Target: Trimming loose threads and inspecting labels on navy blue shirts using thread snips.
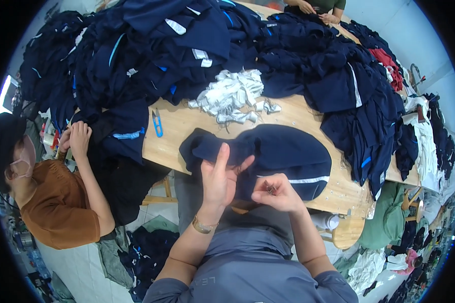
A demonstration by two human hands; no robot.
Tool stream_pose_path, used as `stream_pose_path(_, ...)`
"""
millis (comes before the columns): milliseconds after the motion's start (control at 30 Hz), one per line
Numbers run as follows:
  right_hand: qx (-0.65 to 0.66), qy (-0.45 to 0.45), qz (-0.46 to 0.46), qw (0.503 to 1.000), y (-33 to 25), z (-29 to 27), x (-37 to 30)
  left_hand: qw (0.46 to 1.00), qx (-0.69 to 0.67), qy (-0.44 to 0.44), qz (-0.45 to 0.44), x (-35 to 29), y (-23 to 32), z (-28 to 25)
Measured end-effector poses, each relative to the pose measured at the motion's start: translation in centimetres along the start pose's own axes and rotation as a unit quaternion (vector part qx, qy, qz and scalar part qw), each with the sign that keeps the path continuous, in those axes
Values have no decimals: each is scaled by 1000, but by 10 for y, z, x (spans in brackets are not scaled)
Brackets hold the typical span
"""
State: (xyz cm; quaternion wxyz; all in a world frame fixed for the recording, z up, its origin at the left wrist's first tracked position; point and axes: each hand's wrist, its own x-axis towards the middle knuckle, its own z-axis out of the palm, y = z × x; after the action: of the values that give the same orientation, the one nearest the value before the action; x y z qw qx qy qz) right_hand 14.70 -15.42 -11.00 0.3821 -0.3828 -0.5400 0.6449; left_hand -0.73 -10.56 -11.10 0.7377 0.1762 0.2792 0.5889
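Note:
A navy garment (293,146) with a white stripe along its near edge lies on the table in front of me. My left hand (218,182) has its thumb pointing up against the raised cloth and its fingers partly behind a fold, gripping the garment. Close to the garment's near edge, my right hand (279,194) is closed, and a small dark metal piece (270,189) pokes out between thumb and fingers. Most of that piece is hidden, so its kind is unclear. Blue-handled thread snips (157,123) rest on the wood beyond my left hand.
Big heaps of navy garments (136,55) cover the far side of the wooden table (177,144). A pile of white fabric scraps (232,91) sits mid-table. At left, a masked person (60,202) in brown handles dark cloth. Another person's hands (318,12) show at the far edge. A wooden stool (349,232) stands lower right.

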Motion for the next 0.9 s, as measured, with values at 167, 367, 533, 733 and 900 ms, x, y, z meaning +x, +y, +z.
stream_pose_path(167, -125, 272, -123, 946, -7, 7, 30, 999, -6, -29, -23, -3, -1, -4)
stream_pose_path(367, -171, 211, -141, 952, -11, 5, 53, 999, 8, -42, -13, -6, -3, -4)
stream_pose_path(533, 93, 292, -92, 947, 2, 0, 57, 998, -42, -9, -48, -4, -4, -2)
stream_pose_path(733, -148, 348, -92, 921, -3, 24, 44, 999, -34, 33, 9, -3, -15, -1)
stream_pose_path(900, -193, 377, -87, 902, 1, 30, 44, 960, 188, 88, 185, -4, -37, -8)
